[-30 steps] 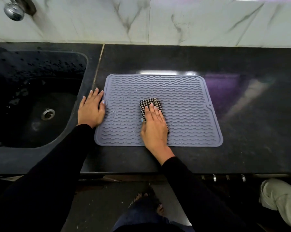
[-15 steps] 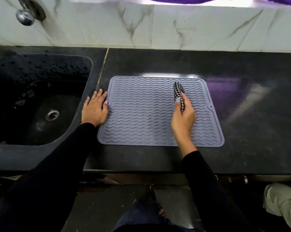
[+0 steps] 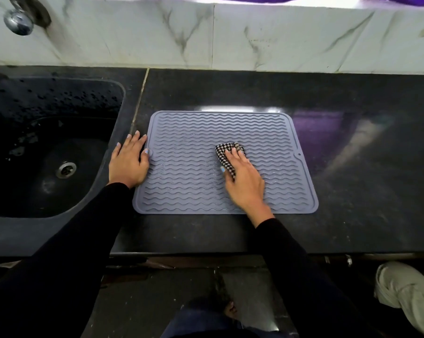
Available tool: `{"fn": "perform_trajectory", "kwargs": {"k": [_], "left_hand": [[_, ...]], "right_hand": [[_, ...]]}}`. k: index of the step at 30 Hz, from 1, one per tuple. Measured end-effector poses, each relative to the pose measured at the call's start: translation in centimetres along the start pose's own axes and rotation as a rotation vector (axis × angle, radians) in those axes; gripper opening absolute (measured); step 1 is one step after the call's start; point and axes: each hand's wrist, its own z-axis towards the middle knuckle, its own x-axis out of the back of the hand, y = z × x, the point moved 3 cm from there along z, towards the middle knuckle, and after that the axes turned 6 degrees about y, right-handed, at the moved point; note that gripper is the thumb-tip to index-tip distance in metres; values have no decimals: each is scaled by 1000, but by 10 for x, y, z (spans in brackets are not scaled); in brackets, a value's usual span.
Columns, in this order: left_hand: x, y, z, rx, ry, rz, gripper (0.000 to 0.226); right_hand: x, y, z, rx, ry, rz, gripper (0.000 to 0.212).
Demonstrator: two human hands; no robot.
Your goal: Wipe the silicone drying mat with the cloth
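A grey silicone drying mat with wavy ridges lies flat on the black counter. My right hand presses a black-and-white checked cloth down on the mat's middle right; my fingers cover most of the cloth. My left hand rests flat at the mat's left edge, its thumb touching the rim, with nothing held in it.
A black sink with a metal drain lies left of the mat, and a chrome tap sticks out above it. A marble wall backs the black counter. A crumpled pale cloth lies on the floor at lower right.
My right hand swept the cloth from the mat's centre to the upper right, then back down toward the middle, and now presses it flat. My left hand stayed at the left edge.
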Motion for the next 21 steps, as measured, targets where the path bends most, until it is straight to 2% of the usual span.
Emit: {"fn": "perform_trajectory", "kwargs": {"k": [2,4,5,6,7,9,14,16,21], "left_hand": [[1,1,0,-1,-6,-1,46],[1,1,0,-1,-11,0,46],[2,1,-1,0,-9,-1,46],[2,1,0,2,-8,-3,46],[2,2,0,4,-9,-4,46],[2,1,-1,4,-11,-4,46],[1,2,0,7,-9,-12,46],[2,2,0,11,-10,-6,46],[0,1,2,17,-30,33,47]], "right_hand": [[12,7,8,-155,-50,261,44],[25,14,15,-396,-41,743,37],[32,18,17,-497,23,909,35],[40,21,18,-537,111,940,34],[48,22,18,-505,200,822,35],[58,24,13,-373,303,437,39],[17,19,-12,-85,107,-141,56],[6,20,-15,-43,119,-257,59],[2,25,-6,-40,28,-286,63]]}}
